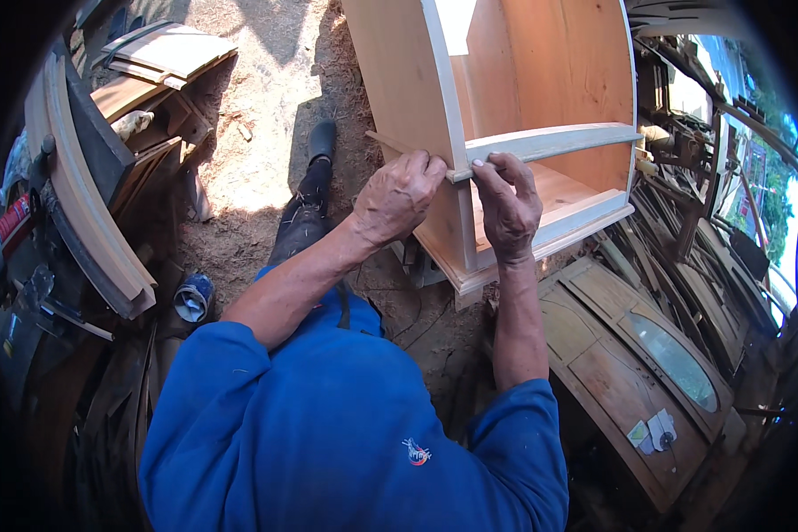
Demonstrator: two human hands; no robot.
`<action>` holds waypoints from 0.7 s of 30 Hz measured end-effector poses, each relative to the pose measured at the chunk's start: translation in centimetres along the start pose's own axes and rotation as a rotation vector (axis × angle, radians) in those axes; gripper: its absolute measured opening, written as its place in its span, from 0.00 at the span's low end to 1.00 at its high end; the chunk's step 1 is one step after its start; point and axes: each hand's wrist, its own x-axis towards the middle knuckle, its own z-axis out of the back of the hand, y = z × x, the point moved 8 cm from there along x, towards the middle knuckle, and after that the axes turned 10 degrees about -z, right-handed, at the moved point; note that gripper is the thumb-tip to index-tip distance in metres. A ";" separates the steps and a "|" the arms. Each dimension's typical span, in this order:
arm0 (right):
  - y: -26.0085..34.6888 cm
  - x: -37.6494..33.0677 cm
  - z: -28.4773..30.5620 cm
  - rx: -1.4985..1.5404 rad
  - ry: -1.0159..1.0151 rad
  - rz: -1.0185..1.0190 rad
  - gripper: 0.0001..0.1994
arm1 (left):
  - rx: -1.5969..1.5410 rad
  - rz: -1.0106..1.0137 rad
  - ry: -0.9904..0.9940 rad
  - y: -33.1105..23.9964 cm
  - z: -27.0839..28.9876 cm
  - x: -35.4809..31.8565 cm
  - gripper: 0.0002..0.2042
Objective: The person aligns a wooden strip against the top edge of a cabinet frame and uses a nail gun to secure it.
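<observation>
An unpainted wooden cabinet (403, 66) with an open front stands ahead of me on the right. A pale rail (559, 142) crosses its front. My left hand (403, 197) is closed at the cabinet's near front corner, its fingers pinching a thin wooden strip (458, 175); a narrow length of wood shows along the side panel behind this hand. Beside it, my right hand (509, 208) has thumb and fingers pinched at the strip's other end, by the left end of the rail. The fingers partly cover the strip.
At right lies a wooden door panel (594, 363) with an oval glass pane, near stacked timber (683, 266). Curved boards (89, 195), a red canister (11, 222) and a blue tin (192, 297) are on the left. Flat boards (173, 53) are piled at far left.
</observation>
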 end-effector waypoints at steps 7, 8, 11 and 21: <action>0.5 0.2 -0.3 -0.024 0.019 0.003 0.19 | -0.021 0.065 0.005 0.1 -0.1 -0.3 0.10; 0.4 0.1 -0.2 -0.019 0.008 -0.018 0.18 | -0.027 0.075 0.006 0.3 -0.2 -0.3 0.10; 0.1 0.1 -0.4 -0.024 0.021 -0.027 0.19 | -0.019 0.034 -0.018 0.2 -0.1 -0.1 0.09; 1.4 0.0 -0.6 -0.170 0.057 -0.004 0.20 | -0.015 0.049 -0.015 0.5 -0.4 -0.3 0.11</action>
